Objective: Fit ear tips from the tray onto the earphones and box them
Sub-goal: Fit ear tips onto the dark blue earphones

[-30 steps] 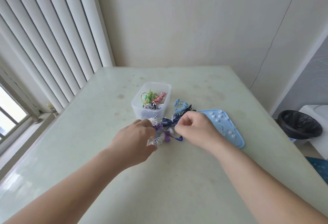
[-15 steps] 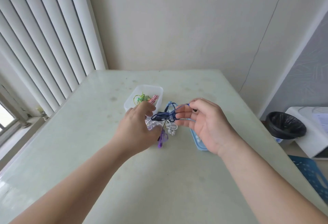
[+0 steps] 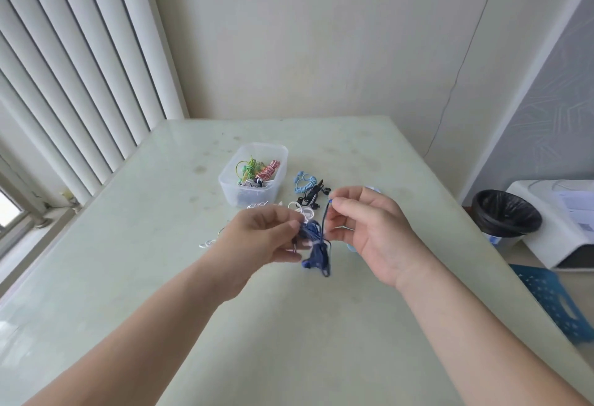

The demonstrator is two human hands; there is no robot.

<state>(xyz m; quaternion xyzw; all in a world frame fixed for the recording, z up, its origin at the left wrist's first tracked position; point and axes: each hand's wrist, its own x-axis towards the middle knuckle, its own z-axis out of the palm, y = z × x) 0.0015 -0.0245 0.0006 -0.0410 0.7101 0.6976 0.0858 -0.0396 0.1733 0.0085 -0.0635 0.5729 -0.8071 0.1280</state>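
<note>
The pale green bench point(image 3: 289, 325) fills the view, glossy and a little stained. At its middle sits the clear plastic box point(image 3: 254, 196), soft-cornered and thin-walled, with green, red and striped cords coiled inside.

Both hands are raised over the bench just in front of it. The left hand point(image 3: 266, 235) has its grip closed round the bunched cable of the dark blue earphones point(image 3: 313, 245), a limp, thin cord with loops dangling below the fingers. The right hand point(image 3: 369, 225) pinches one strand near its top, thumb against forefinger, with the small blue earbud point(image 3: 330, 200) poking out above the pinch.

This looks like the sorting-out step: one bud is isolated and no tip seems to be fitted yet. Next call is a tip from the tray, and that needs a free fingertip and a steady bud.

The light blue tray point(image 3: 351, 247) is mostly hidden behind the right hand, showing as slivers only. Loose pairs lie between box and hands: a springy light blue coil point(image 3: 303, 180), a black set point(image 3: 313, 195) and white ones point(image 3: 303, 209).
</note>
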